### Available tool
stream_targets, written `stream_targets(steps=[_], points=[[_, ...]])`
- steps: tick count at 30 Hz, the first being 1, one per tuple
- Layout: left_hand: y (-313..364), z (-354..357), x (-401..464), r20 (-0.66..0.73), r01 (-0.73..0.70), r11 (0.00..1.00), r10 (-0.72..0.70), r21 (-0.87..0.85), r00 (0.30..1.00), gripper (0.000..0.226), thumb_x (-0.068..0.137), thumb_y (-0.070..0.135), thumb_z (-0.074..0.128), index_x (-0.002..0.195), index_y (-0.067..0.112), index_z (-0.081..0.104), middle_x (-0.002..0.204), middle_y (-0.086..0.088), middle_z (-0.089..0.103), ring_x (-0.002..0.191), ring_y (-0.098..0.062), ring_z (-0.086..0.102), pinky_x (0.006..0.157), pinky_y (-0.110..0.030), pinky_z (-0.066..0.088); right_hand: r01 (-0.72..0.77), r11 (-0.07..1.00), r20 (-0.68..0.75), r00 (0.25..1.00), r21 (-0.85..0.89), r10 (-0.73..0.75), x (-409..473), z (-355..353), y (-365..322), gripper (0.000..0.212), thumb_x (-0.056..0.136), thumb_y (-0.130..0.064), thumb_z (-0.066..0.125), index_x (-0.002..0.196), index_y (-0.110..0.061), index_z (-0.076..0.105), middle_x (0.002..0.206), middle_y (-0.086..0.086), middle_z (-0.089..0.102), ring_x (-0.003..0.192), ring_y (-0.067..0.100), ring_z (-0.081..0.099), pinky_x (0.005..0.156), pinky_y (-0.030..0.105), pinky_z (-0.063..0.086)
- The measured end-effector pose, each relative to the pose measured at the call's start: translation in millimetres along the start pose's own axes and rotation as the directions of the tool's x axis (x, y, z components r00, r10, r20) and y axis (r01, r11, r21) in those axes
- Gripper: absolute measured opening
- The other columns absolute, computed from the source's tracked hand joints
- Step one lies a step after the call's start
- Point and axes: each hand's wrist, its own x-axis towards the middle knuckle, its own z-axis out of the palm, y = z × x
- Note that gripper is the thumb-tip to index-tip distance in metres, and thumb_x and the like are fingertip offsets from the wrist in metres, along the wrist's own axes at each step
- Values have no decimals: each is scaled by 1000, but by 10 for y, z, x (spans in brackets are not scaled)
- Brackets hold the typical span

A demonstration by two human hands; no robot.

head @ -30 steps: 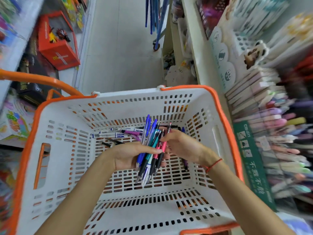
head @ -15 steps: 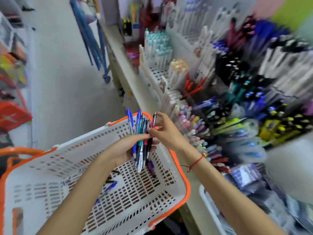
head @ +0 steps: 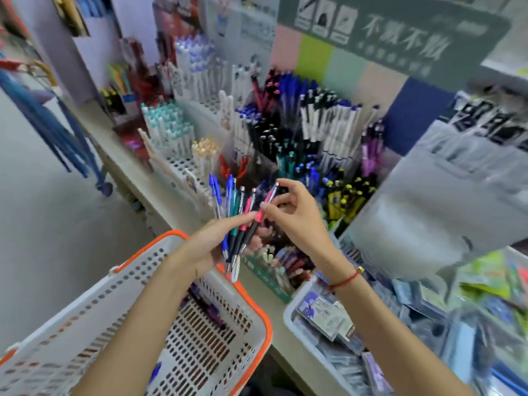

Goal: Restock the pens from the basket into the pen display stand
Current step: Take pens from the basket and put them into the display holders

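Pens, a mixed fan of blue, teal, black and pink, have risen out of the white and orange basket and now sit before the pen display stand. The left hand grips the bundle; the right hand pinches one pink pen, apparently singling it out for a slot.

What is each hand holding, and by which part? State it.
The left hand grips a bunch of pens around their lower barrels. The right hand pinches one pink pen at mid-barrel.
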Motion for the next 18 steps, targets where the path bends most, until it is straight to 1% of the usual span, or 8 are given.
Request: stream_targets(steps=[3,5,7,9,11,13,16,18], points=[[27,199,96,3,-43,999,43,-20,999,23,94,23,59,109,12,72,82,-5,76,64,-11,71,55,-20,55,0,991,-151,988,135,20,-43,-183,-36,46,85,-4,67,123,-19,47,89,11,65,75,25,67,77,45,54],[36,331,146,32,-64,998,65,-22,997,25,93,22,60,111,11,71,92,-8,75,68,-12,72,61,-21,56,42,972,-240,971,232,15,-75,-323,-74,45,82,4,63,118,-19,48,88,13,62,73,26,65,77,51,55],[40,443,204,48,-72,997,73,-23,996,25,92,22,60,113,10,71,91,-9,73,66,-11,70,61,-21,56,119,940,-370,929,321,9,-100,-483,-110,44,83,11,56,119,-14,47,85,10,58,66,17,63,71,43,57],[50,522,266,67,-72,997,72,9,995,25,93,24,61,113,13,70,77,0,71,57,-7,64,54,-19,54,214,905,-526,850,368,13,-108,-672,-145,43,86,13,52,121,-12,45,82,3,56,66,13,61,70,34,55],[55,562,336,121,-75,996,68,53,990,23,94,23,60,114,16,70,62,8,56,48,-4,48,48,-16,45,271,894,-653,757,356,31,-80,-865,-155,43,89,9,53,123,-15,42,85,3,57,72,14,64,76,32,56],[50,578,378,190,-63,995,46,83,981,21,95,23,59,113,20,70,58,10,41,46,-3,36,46,-15,38,291,899,-724,689,328,41,-40,-1010,-167,44,90,5,54,126,-16,41,89,4,57,74,15,66,78,31,56],[35,617,410,221,-63,995,43,81,974,22,94,27,59,113,21,70,57,10,35,46,-3,32,46,-16,36,272,907,-690,724,322,27,-8,-1081,-177,42,92,6,53,126,-15,40,88,5,57,73,12,68,78,28,56],[41,616,450,151,-85,995,76,56,986,25,93,29,60,114,17,69,57,10,36,45,-3,34,46,-16,37,263,908,-622,783,328,-2,7,-1009,-192,42,91,7,53,125,-15,41,89,6,58,73,11,67,77,28,57]])
